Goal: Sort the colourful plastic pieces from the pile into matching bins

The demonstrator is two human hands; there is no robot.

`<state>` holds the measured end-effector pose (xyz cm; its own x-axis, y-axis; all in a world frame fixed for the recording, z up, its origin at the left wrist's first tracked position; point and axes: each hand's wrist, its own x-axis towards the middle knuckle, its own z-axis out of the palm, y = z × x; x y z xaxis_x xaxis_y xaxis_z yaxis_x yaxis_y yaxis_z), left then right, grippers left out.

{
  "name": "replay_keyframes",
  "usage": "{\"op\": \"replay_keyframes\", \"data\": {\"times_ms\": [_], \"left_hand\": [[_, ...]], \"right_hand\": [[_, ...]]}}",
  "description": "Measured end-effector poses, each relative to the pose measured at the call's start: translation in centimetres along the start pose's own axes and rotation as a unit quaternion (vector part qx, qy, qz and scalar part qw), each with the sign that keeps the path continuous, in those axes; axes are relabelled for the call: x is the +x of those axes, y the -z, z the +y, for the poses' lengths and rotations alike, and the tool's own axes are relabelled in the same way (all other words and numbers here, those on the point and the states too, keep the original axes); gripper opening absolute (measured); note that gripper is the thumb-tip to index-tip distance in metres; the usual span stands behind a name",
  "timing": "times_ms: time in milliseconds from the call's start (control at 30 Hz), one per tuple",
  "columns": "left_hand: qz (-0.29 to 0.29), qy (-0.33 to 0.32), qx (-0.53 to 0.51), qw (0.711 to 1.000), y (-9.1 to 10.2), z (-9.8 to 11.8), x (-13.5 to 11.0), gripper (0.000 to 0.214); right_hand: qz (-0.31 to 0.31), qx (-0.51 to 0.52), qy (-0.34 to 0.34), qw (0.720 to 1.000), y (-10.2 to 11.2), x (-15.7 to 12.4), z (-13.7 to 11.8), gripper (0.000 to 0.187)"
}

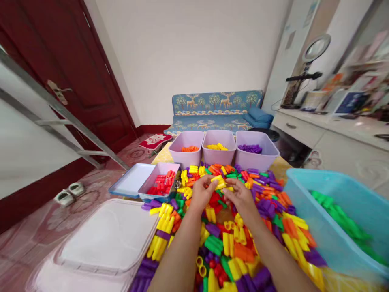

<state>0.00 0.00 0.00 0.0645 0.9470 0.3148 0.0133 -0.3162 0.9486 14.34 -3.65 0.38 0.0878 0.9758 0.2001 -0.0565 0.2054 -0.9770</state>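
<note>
My left hand [203, 192] is closed on a yellow plastic building piece [218, 181], pinched between thumb and fingers above the pile. Close beside it, my right hand [240, 194] has its fingers bent round a second bit of yellow plastic [230, 189]; whether the two bits are joined I cannot tell. Under both hands spreads a mixed heap of tube-shaped pieces, among them a green piece [214, 245], an orange piece [244, 253] and a purple piece [213, 230]. My forearms hide part of the heap.
Behind the heap stand three lilac bins, with orange pieces [190, 149], yellow pieces [216, 147] and purple pieces [249, 149]. Red pieces [164, 182] fill a left box. A blue tub [322, 178] holding green pieces stands right; a pale lid [106, 235] lies left.
</note>
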Motion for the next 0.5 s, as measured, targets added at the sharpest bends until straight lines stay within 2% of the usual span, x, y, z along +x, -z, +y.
{"op": "replay_keyframes", "data": {"times_ms": [200,500], "left_hand": [[-0.042,-0.008,0.012,0.999,-0.19,0.1,0.08,0.039],[-0.04,-0.019,0.033,0.998,-0.16,0.11,0.01,0.04]], "right_hand": [[-0.008,-0.006,0.011,1.0,-0.4,-0.07,0.19,0.041],[-0.003,0.007,0.007,1.0,-0.29,0.02,0.49,0.042]]}}
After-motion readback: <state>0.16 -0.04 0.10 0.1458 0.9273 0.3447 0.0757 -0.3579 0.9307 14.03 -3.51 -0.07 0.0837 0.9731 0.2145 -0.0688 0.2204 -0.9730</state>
